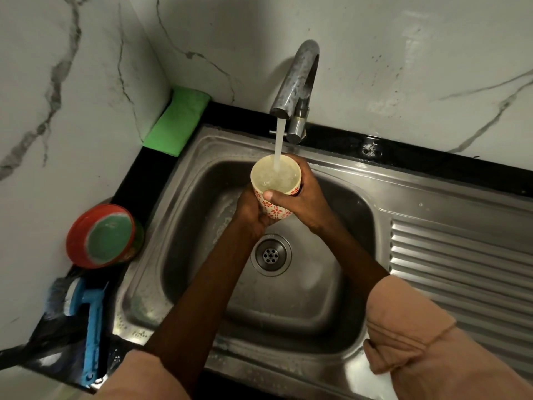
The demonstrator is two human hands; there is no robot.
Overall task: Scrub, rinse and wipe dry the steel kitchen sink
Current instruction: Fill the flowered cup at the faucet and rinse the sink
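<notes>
Head view of a steel sink (pixel 190 278) set into a black counter (pixel 135 180) in a corner of marble-patterned wall (pixel 72 82). Both hands hold a patterned cup (pixel 275 186) above the middle of the basin, directly under the spout of the tap (pixel 297 79). The left hand (pixel 252 210) wraps the cup's lower body from the left and below; the right hand (pixel 302 197) grasps it from the right, thumb laid across the near wall just under the rim, fingers curled round the far side. A stream of water (pixel 279 145) falls from the spout into the cup, which is nearly full and frothing.

The drain (pixel 270 254) lies just nearer the viewer than the cup, visible between the two forearms. Soap suds cling to the left inner wall and the front left rim of the basin. To the right, the ribbed draining board (pixel 461 264) runs to the picture's edge; the right sleeve (pixel 415 327) overhangs its near corner.

On the counter strip left of the basin: a green sponge (pixel 176 122) leans in the back corner against the wall; a red tub (pixel 101 236) of green paste stands tilted beside the basin's left rim; a blue-handled brush (pixel 92 327) lies along the counter edge at the near left, on dark plastic. The tap base stands at the basin's rear rim, close behind the cup.
</notes>
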